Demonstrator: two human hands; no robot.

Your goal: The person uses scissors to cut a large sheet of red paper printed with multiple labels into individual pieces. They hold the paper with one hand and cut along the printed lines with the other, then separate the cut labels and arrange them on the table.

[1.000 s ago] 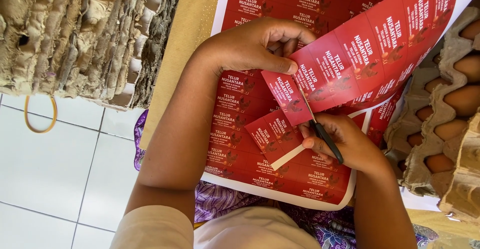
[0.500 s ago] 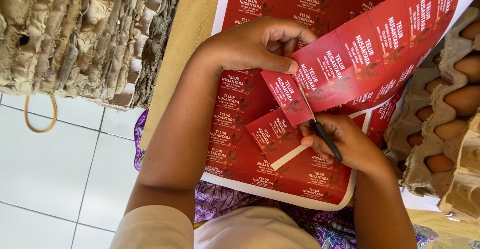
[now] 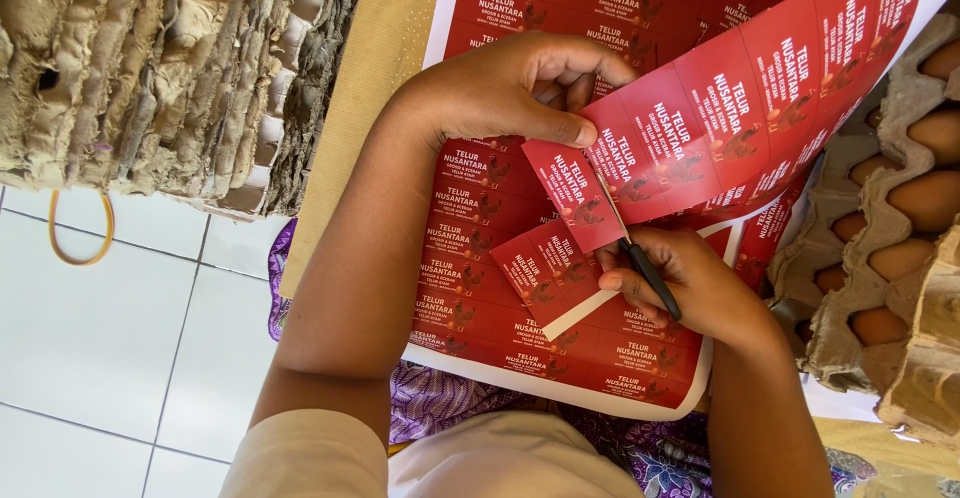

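My left hand [image 3: 520, 88] pinches the lower end of a long red strip of printed labels [image 3: 760, 108] that rises to the upper right. My right hand [image 3: 690, 288] grips black-handled scissors [image 3: 640, 258], whose blades cut into the strip just below the left thumb. A partly cut label [image 3: 575, 193] hangs at the strip's end. Under both hands lies a full red label sheet [image 3: 500, 308] with a loose cut label [image 3: 540, 268] on it.
A tall stack of grey pulp egg trays [image 3: 150, 68] stands at the upper left. An egg tray holding brown eggs [image 3: 900, 198] sits at the right. A rubber band [image 3: 80, 238] lies on the white tiled floor. Purple patterned cloth covers my lap.
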